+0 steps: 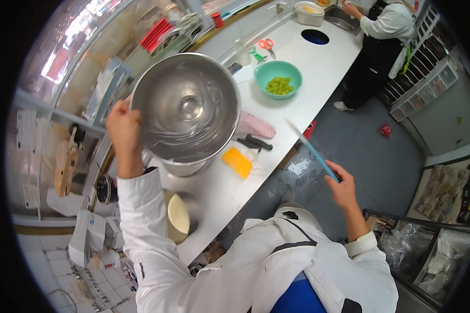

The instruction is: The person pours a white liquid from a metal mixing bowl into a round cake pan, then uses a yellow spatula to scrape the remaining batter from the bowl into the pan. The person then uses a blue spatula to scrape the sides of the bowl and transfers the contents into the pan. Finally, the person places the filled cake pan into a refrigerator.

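Observation:
My left hand grips the rim of a large stainless steel mixing bowl, which is tilted so its inside shows, with whitish smears on the wall. In my right hand is a spatula with a blue handle and a pale blade, held out past the counter's edge. Near the steel bowl on the white counter lie a yellow dough scraper, black-handled tools and a pink cloth. A container of pale cream-coloured contents stands close to my left forearm.
Farther along the counter are a turquoise bowl of green grapes, orange-handled scissors, a green peeler and a round dark opening. Another person stands by the sink. Open bins stand at my right.

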`<state>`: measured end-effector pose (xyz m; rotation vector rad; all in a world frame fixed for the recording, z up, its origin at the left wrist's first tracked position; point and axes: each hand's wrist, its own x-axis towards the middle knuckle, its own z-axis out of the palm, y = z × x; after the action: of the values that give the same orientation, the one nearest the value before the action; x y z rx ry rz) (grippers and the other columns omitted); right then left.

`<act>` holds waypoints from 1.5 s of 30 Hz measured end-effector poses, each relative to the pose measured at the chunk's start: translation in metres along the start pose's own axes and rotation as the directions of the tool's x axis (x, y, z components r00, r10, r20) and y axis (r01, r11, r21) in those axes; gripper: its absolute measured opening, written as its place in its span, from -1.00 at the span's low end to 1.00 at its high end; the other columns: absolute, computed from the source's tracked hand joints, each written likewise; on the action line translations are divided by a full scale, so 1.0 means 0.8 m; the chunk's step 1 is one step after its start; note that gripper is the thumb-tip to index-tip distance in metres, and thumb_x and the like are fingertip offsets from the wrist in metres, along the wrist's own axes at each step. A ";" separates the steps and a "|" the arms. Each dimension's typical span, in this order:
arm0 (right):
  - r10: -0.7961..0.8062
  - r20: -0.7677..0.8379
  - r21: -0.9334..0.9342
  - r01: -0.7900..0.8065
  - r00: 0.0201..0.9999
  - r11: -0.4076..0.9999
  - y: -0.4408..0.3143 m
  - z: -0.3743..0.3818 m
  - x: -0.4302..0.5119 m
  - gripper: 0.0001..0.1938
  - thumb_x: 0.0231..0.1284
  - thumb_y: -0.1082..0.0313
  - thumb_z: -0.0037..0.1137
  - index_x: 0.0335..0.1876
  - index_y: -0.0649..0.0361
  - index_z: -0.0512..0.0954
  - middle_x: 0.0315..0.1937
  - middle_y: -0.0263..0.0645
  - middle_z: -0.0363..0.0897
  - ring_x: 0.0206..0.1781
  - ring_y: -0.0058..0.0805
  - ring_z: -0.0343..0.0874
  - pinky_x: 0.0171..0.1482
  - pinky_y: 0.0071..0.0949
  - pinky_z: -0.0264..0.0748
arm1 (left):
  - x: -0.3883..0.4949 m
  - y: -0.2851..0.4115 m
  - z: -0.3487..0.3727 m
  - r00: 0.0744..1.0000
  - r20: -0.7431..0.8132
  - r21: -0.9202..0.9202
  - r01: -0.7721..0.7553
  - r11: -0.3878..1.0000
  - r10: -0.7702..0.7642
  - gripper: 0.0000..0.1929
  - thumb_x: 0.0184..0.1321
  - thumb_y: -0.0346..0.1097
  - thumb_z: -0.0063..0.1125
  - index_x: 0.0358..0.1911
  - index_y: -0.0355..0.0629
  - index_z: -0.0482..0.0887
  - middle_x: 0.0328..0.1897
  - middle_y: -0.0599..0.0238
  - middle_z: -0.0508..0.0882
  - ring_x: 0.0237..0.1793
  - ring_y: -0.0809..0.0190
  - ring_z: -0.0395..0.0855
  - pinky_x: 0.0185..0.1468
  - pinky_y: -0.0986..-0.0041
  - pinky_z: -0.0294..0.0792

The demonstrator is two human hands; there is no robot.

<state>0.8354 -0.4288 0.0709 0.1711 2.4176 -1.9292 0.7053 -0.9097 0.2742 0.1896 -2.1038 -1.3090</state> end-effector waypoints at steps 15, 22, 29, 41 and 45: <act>0.238 -0.526 0.423 0.008 0.817 0.906 0.029 -0.121 -0.049 -0.51 0.31 0.41 0.16 0.34 0.35 0.43 -0.39 -0.36 0.55 -0.47 -0.74 0.40 -0.43 -0.71 0.32 | 0.119 -0.043 0.575 0.947 0.187 -0.419 0.319 0.850 -0.263 -0.78 -0.06 -0.61 -0.05 -0.68 -0.14 0.26 -0.62 0.43 0.31 -0.59 0.39 0.13 -0.55 0.38 -0.03; 0.241 -0.634 0.393 0.038 0.735 0.919 0.015 -0.144 -0.016 -0.50 0.30 0.44 0.16 0.35 0.36 0.40 -0.38 -0.33 0.55 -0.45 -0.72 0.40 -0.41 -0.71 0.31 | 0.128 -0.099 0.728 0.920 0.162 -0.386 0.393 0.835 -0.358 -0.81 -0.07 -0.58 -0.06 -0.67 -0.19 0.24 -0.60 0.37 0.32 -0.54 0.34 0.17 -0.52 0.29 0.05; 0.203 -0.573 0.339 0.004 0.794 0.941 -0.016 -0.160 0.064 -0.50 0.33 0.40 0.14 0.36 0.35 0.40 -0.39 -0.35 0.54 -0.44 -0.70 0.41 -0.42 -0.70 0.29 | 0.140 -0.149 0.790 0.854 0.110 -0.399 0.506 0.764 -0.508 -0.99 -0.03 -0.59 -0.05 -0.52 -0.38 0.46 -0.47 0.22 0.51 -0.45 0.25 0.37 -0.33 0.37 0.30; 0.148 -0.361 0.399 0.009 0.921 0.917 -0.019 -0.182 0.142 -0.54 0.37 0.43 0.12 0.35 0.30 0.43 -0.28 -0.27 0.62 -0.39 -0.68 0.48 -0.36 -0.66 0.43 | 0.163 -0.267 0.770 0.809 -0.010 -0.285 0.561 0.777 -0.587 -0.83 -0.04 -0.54 0.08 -0.34 -0.45 0.60 -0.26 0.04 0.69 -0.36 0.08 0.67 -0.32 0.20 0.47; 0.147 -0.270 0.468 -0.003 0.952 0.884 -0.010 -0.194 0.154 -0.53 0.39 0.41 0.09 0.38 0.31 0.39 -0.20 -0.23 0.64 -0.39 -0.68 0.48 -0.36 -0.64 0.43 | 0.160 -0.264 0.739 0.673 0.297 -0.297 0.739 0.604 -0.678 -0.80 -0.06 -0.41 0.31 -0.35 -0.34 0.64 -0.33 0.11 0.64 -0.34 0.14 0.60 -0.22 0.20 0.43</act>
<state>0.7179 -0.2719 0.1007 0.6063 1.9980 -2.5714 0.2140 -0.6246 -0.0217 0.8550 -1.8700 -2.2617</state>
